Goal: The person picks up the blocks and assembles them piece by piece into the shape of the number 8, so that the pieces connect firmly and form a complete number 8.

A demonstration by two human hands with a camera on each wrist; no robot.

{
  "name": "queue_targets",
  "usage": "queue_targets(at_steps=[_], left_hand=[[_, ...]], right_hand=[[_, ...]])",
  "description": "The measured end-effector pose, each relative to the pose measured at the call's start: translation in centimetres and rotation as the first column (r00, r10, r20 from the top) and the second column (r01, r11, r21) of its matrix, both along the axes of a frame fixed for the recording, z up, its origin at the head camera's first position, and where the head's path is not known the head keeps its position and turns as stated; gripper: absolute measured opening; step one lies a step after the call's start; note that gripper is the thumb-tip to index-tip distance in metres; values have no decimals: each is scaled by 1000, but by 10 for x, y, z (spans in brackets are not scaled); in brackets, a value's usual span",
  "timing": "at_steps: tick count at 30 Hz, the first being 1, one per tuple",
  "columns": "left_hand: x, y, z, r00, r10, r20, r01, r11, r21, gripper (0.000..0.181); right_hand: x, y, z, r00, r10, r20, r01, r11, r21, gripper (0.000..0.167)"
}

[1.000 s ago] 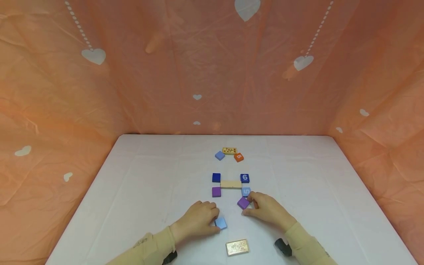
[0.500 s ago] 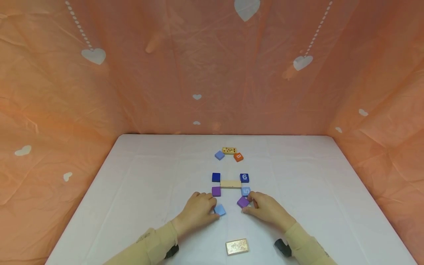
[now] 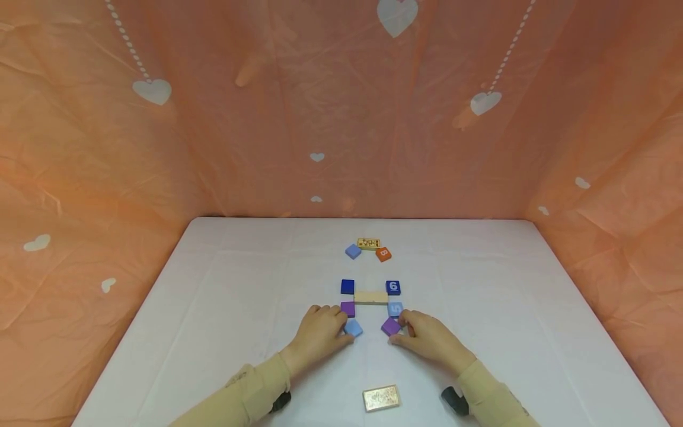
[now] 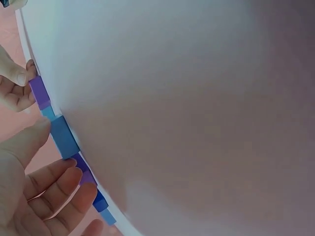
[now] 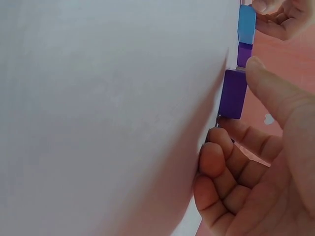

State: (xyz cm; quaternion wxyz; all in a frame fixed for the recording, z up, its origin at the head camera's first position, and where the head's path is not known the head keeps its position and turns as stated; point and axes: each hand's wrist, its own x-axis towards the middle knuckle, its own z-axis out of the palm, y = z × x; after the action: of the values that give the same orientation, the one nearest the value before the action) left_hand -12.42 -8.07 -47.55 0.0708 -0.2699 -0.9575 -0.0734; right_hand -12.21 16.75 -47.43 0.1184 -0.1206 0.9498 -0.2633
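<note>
Between its thumb and fingers my left hand [image 3: 319,333] [image 4: 44,182] holds a light blue block [image 3: 353,328] [image 4: 64,136], turned at an angle just below a purple block [image 3: 348,309]. On the right, my right hand [image 3: 433,339] [image 5: 266,142] pinches another purple block [image 3: 391,327] [image 5: 233,94], also angled, below a light blue block marked 5 [image 3: 395,309]. A pale wooden plank [image 3: 371,298] lies between the two columns. Dark blue blocks stand at the upper ends, a plain one [image 3: 347,286] left and one marked 6 [image 3: 393,287] right.
Farther back, a gold printed tile [image 3: 369,243] lies between a periwinkle block [image 3: 353,251] and an orange block [image 3: 383,254]. A gold bar [image 3: 381,398] rests near the front of the white table [image 3: 480,267]. Orange cloth with hearts surrounds the table.
My left hand has slid the light blue block away from me, up close to the purple block. My right hand and its purple block have stayed in place.
</note>
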Motion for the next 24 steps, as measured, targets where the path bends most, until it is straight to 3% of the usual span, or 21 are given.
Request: queue_targets(at_steps=[12,19,24], left_hand=[[-2,0,-1,999,21,-30,-20,1000,14,30],[0,-1,2,1000,23,-6,-23,1000,20,36],[0,-1,0,999,26,-42,-26,1000,7,32]], right_hand=[[-1,2,-2,1000,4,0,-4,1000,-8,27],[-1,1,-1,1000,2,-7,-2,1000,-3,26],[-1,0,-1,1000,-9,-1,9,1000,-7,27]])
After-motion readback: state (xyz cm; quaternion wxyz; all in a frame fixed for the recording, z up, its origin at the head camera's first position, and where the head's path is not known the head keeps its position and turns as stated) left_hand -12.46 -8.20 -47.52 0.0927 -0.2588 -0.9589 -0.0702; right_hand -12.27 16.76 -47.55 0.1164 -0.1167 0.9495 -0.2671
